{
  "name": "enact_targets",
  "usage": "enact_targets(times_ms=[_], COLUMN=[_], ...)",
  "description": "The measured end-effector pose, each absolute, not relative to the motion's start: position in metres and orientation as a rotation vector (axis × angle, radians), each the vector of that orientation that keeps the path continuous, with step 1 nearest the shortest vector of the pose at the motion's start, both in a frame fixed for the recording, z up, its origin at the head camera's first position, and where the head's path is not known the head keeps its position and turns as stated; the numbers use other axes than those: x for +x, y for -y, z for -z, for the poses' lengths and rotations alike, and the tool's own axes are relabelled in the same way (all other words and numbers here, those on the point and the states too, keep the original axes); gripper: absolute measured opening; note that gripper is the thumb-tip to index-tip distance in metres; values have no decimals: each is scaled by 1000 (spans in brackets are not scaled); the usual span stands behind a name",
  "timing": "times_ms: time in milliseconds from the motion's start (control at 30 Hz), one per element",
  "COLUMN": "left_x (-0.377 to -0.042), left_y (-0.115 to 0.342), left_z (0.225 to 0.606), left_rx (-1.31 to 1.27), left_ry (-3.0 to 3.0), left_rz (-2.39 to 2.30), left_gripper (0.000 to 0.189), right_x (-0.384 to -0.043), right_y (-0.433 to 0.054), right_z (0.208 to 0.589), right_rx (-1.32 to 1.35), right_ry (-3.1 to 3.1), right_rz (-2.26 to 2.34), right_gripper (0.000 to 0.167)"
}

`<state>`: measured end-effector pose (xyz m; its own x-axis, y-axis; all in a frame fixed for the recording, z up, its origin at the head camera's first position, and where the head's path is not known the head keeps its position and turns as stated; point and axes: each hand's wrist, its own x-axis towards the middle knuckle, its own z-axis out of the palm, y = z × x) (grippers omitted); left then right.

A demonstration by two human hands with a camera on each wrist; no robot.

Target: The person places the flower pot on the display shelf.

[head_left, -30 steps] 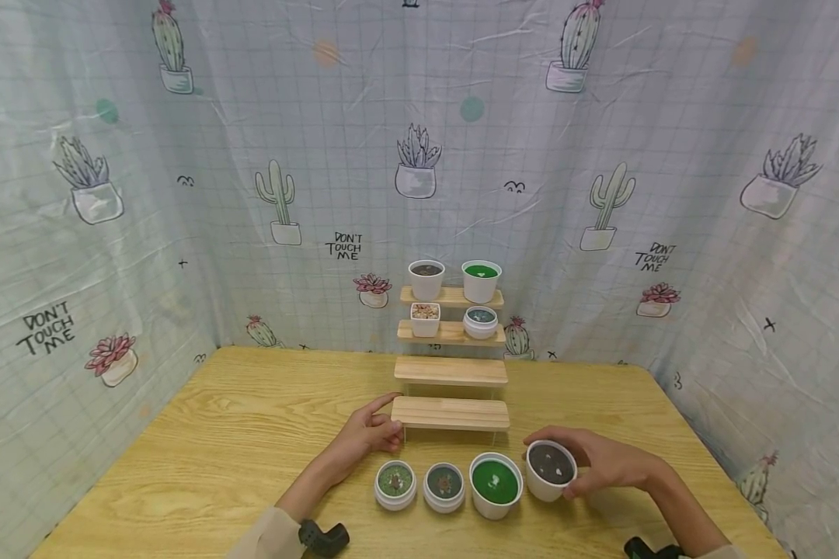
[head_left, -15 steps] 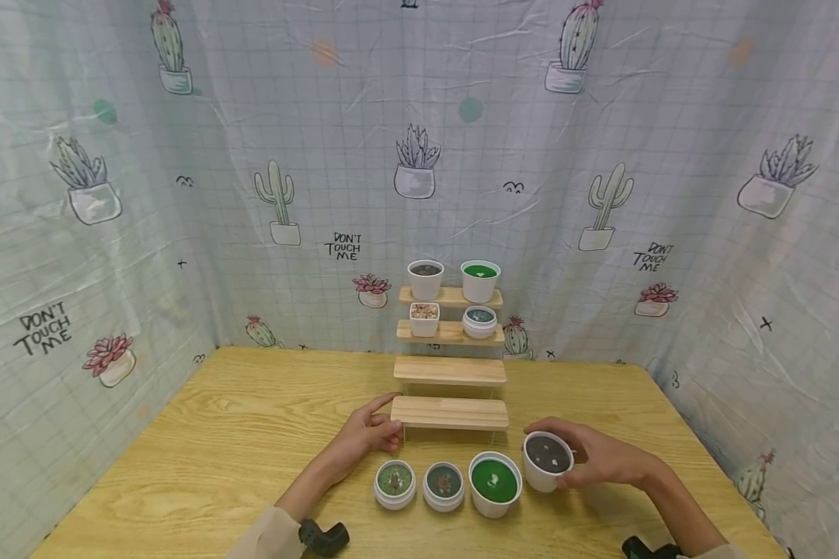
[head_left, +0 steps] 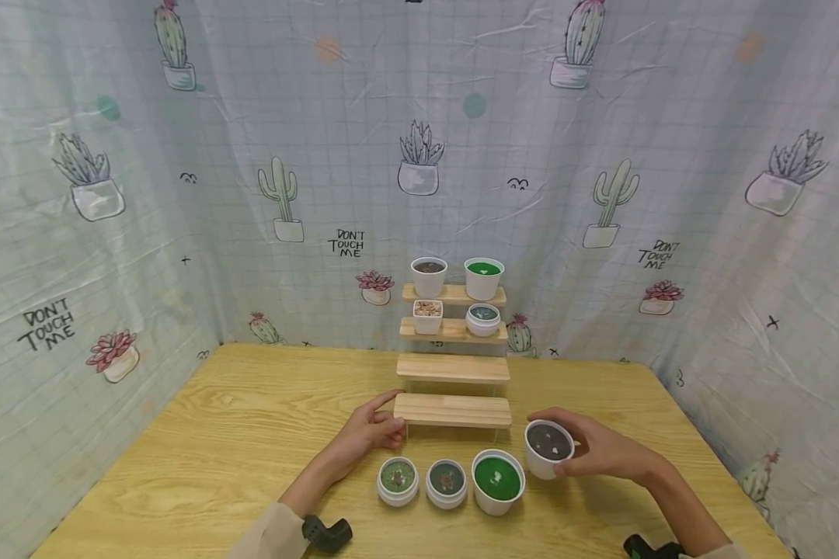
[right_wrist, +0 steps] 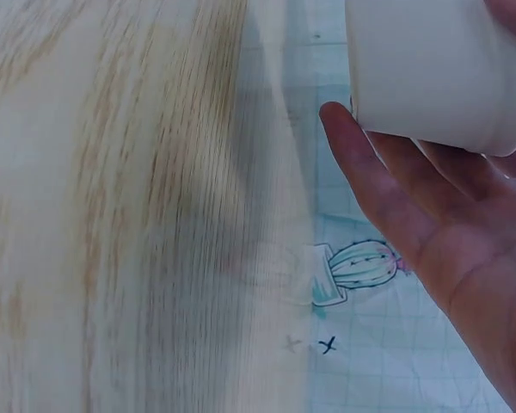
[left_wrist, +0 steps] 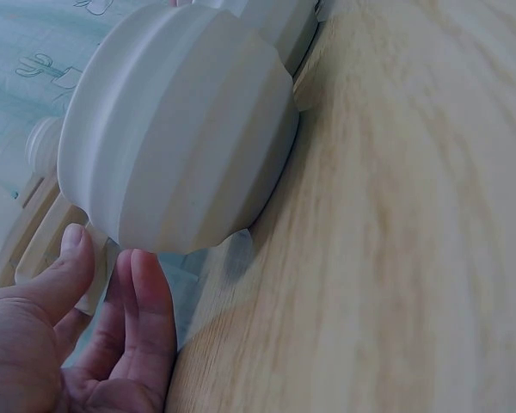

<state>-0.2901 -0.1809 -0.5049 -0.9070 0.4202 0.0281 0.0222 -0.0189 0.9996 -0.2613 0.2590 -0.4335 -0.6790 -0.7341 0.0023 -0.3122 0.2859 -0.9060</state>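
Note:
My right hand (head_left: 597, 449) grips a white round pot (head_left: 549, 450) with a dark grey-brown filling and a few pale specks, thumb on the near side and fingers round the far side. In the right wrist view the pot (right_wrist: 439, 73) hangs above the table. My left hand (head_left: 367, 435) pinches the left end of the lowest step of a wooden tiered stand (head_left: 452, 410), index finger behind and thumb in front. A ribbed white pot (left_wrist: 181, 129) fills much of the left wrist view, close past the left fingertips.
Before the stand, a pot with green filling (head_left: 498, 477) and two low ribbed pots, one green-topped (head_left: 398, 475), one grey-green (head_left: 447, 480), stand in a row. The upper two steps carry a brown-filled (head_left: 429, 278), a green-filled (head_left: 484, 279), a square pebble-filled (head_left: 428, 317) and a low round pot (head_left: 483, 319).
My right hand has raised the dark-filled pot and brought it forward, toward the stand's right end. The left hand stays at the lowest step. The head view has tilted slightly.

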Motion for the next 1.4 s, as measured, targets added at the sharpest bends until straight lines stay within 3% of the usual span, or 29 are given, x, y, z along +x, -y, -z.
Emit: enact_targets(times_ms=[1400], left_x=[-289], left_y=[179], left_z=[505], left_rx=[456], left_ry=[-1974], left_rz=[-2024], left_gripper=[79], right_x=[-285], right_y=[-217], right_z=[391], right_rx=[-964], right_ry=[-2398], right_rz=[1296], right_gripper=[71])
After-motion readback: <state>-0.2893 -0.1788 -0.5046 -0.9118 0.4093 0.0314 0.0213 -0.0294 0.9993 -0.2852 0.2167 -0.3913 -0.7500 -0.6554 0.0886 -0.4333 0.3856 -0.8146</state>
